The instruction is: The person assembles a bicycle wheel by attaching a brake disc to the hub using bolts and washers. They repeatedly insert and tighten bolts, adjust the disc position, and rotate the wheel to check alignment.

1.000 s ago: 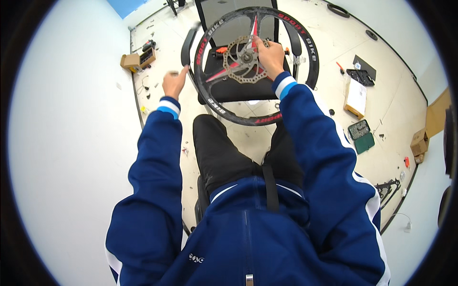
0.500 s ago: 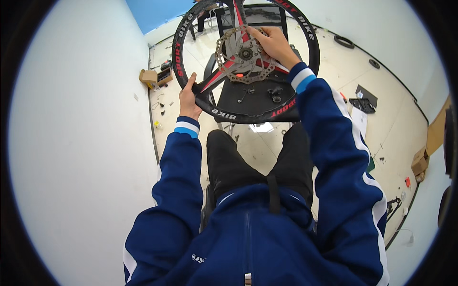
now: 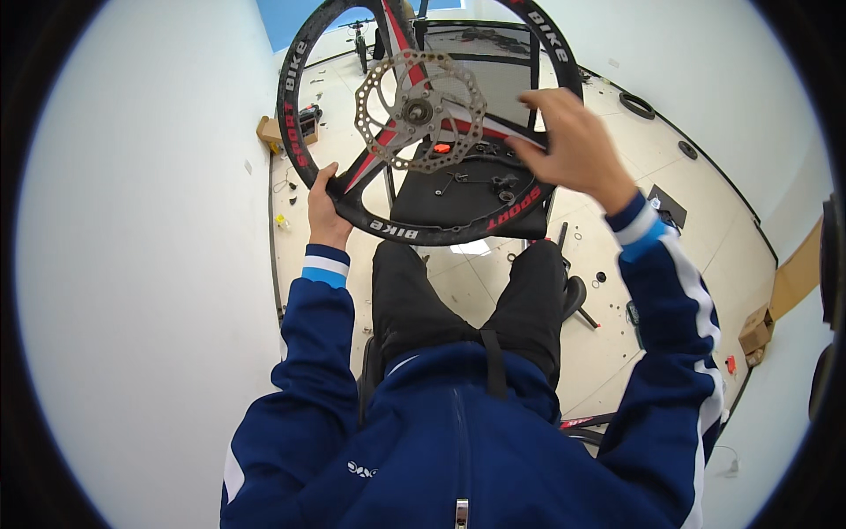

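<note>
A bicycle wheel (image 3: 451, 234) with a black rim and three broad red, grey and black spokes is held up tilted in front of me. On its face sits a perforated metal brake disc (image 3: 363, 110) around the hub (image 3: 417, 111). My left hand (image 3: 328, 210) grips the rim at the lower left, thumb over the near side. My right hand (image 3: 573, 145) is by the right side of the rim, off the disc, fingers apart and slightly blurred; nothing shows in it. Behind the wheel, a black surface (image 3: 414, 201) carries small dark parts (image 3: 504, 185) and an orange-red piece (image 3: 441, 148).
A white wall (image 3: 159, 264) rises close on my left. Across the tiled floor lie a black tyre (image 3: 636, 106), a black sheet (image 3: 667, 207) and several small parts. Cardboard boxes stand at left (image 3: 269, 134) and right (image 3: 755, 331). A bicycle (image 3: 359, 44) stands far back.
My right hand has come off the brake disc and moved right and down. The wheel, with my left hand on it, has shifted left and slightly down in the view.
</note>
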A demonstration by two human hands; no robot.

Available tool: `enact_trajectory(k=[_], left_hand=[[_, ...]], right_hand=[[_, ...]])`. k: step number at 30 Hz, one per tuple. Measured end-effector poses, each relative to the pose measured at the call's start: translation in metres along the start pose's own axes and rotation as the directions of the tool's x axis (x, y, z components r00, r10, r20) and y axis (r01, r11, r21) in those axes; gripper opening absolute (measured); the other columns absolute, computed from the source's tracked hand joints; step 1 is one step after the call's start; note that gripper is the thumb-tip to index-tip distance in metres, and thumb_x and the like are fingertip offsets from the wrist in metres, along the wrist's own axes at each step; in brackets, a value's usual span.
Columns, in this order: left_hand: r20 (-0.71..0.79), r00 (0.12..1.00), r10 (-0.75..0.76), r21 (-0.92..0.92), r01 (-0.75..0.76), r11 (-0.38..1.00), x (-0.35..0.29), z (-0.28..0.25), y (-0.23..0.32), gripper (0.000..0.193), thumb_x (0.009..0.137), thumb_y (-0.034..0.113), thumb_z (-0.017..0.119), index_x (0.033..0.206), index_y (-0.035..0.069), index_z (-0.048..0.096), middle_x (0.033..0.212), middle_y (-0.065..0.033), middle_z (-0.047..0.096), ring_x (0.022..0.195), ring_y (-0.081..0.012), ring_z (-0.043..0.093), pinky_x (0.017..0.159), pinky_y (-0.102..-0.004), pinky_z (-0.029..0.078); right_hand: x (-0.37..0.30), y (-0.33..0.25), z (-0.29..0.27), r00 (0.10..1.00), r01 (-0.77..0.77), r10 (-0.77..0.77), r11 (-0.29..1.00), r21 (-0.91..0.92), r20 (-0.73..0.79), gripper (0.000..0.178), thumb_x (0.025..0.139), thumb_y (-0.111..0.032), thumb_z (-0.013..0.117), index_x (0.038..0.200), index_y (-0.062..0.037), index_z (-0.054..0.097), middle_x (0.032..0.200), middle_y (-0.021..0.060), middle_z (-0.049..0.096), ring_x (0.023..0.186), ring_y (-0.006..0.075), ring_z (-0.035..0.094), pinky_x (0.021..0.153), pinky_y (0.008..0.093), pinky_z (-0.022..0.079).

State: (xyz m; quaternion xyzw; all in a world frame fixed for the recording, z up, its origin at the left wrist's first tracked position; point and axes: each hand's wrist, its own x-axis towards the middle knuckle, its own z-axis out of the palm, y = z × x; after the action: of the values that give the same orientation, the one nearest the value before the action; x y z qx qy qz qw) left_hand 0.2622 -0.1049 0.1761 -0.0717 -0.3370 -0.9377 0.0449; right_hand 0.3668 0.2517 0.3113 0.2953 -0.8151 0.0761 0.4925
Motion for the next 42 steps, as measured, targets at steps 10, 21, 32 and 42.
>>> enact_trajectory(k=[10, 21, 32, 42], left_hand=[[-0.015, 0.998, 0.063, -0.085, -0.064, 0.994, -0.006, 0.023, -0.003, 0.012, 0.09, 0.017, 0.065, 0.089, 0.007, 0.058, 0.08, -0.0108, 0.066, 0.075, -0.0244, 0.067, 0.071, -0.0343, 0.055], [-0.066, 0.994, 0.092, -0.139, -0.1, 0.985, -0.012, 0.016, -0.006, 0.012, 0.09, 0.018, 0.065, 0.091, 0.007, 0.059, 0.082, -0.0106, 0.067, 0.075, -0.0237, 0.067, 0.07, -0.0333, 0.055], [-0.121, 0.981, 0.152, -0.185, -0.172, 0.967, -0.024, 0.024, -0.001, 0.027, 0.093, 0.032, 0.069, 0.08, 0.011, 0.056, 0.08, -0.011, 0.068, 0.074, -0.0253, 0.068, 0.071, -0.0348, 0.055], [-0.311, 0.934, 0.177, -0.303, -0.274, 0.913, -0.047, 0.013, 0.006, 0.075, 0.09, 0.073, 0.046, 0.102, 0.001, 0.056, 0.114, -0.0189, 0.061, 0.107, -0.0337, 0.06, 0.102, -0.0475, 0.047]], right_hand=[[0.048, -0.001, 0.08, 0.97, -0.156, 0.187, 0.969, -0.19, 0.156, 0.026, 0.071, -0.027, 0.074, 0.088, -0.0074, 0.067, 0.068, 0.0148, 0.067, 0.063, 0.038, 0.066, 0.058, 0.044, 0.053], [0.065, 0.005, 0.088, 0.971, -0.106, 0.155, 0.961, -0.255, 0.18, 0.025, 0.066, -0.027, 0.073, 0.08, -0.0063, 0.068, 0.07, 0.0168, 0.067, 0.065, 0.0379, 0.066, 0.059, 0.0444, 0.053], [0.081, -0.015, 0.064, 0.96, -0.113, 0.17, 0.963, -0.246, 0.224, 0.024, 0.065, -0.025, 0.072, 0.083, -0.0091, 0.072, 0.073, 0.0145, 0.07, 0.067, 0.0343, 0.069, 0.061, 0.0415, 0.055], [0.115, -0.017, 0.074, 0.98, -0.007, 0.051, 0.974, -0.227, 0.192, 0.022, 0.065, -0.026, 0.075, 0.079, -0.0095, 0.071, 0.073, 0.013, 0.07, 0.068, 0.0319, 0.071, 0.059, 0.0402, 0.055]])
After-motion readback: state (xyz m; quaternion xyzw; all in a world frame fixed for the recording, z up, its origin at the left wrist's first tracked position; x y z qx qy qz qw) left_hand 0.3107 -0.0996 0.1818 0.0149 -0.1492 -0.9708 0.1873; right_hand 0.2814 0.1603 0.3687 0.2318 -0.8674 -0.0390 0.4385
